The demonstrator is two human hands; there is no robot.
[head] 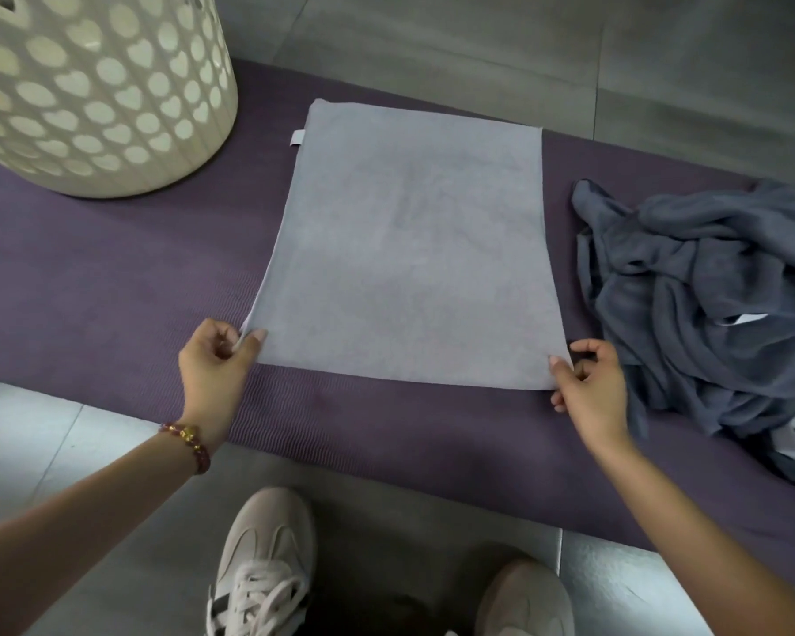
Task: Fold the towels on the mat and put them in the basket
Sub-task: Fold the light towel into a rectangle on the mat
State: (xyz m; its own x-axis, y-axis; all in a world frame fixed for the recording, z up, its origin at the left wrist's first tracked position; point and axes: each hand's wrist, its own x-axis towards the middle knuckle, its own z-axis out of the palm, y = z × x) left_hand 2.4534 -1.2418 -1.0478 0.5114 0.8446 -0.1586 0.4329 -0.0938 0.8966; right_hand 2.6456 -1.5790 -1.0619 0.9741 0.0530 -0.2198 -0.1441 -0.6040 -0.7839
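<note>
Grey tiled floor [524,39], ribbed purple mat [88,268] across it. Pale grey terry towel [409,250] lies flat mid-mat, its small fabric tag [297,138] too tiny to read. Left hand [212,364] pinches the 7 o'clock corner, right hand [588,387] the 5 o'clock one. Cream plastic basket with heart-shaped holes [88,107] at 10 o'clock, crumpled dark grey towels [707,291] at 3 o'clock

— What's on the grey tiled floor [662,62]?
— A purple mat [111,277], and two sneakers [267,553] near its front edge.
— And on the mat?
— Cream cut-out basket [88,94] left, pale grey towel [409,250] spread mid-mat, crumpled dark grey towels [707,291] right.
</note>
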